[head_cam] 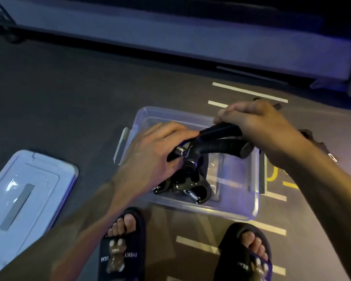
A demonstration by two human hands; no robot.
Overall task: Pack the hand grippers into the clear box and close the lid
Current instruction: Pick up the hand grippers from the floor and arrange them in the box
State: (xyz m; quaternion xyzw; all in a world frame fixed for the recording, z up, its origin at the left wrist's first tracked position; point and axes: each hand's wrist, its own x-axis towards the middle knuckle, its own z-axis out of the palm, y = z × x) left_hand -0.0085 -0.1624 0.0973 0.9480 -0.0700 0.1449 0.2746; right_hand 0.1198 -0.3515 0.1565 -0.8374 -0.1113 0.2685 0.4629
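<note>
Near edge: two sandalled feet, left sandal (122,246) and right sandal (245,252), at 6 o'clock of the box (249,207). The box sits open on the floor, lid (28,191) well apart at 9 o'clock, flat, not yet on. In the box's near-left corner lies a pile of grippers (182,185); I make out two springs, so probably two or three units, too tangled to count for sure. Above it one gripper (217,138) is held over the box opening by both hands. Its long axis runs roughly 8-to-2 o'clock: spring end toward the left hand (150,151), handles toward the right hand (257,126). Left fingers are curled around the spring end; right fingers are wrapped closed over the handles, squeezing them near together. The right hand is the carrier, the left is guiding, I'd say. Next move is a drop straight down onto the free floor at 3 o'clock of the pile. Farther out, at 2–3 o'clock outside the box, dark shapes on the floor (316,145) look like more grippers; at least one, partly hidden by the right forearm. So packing is mid-way.
</note>
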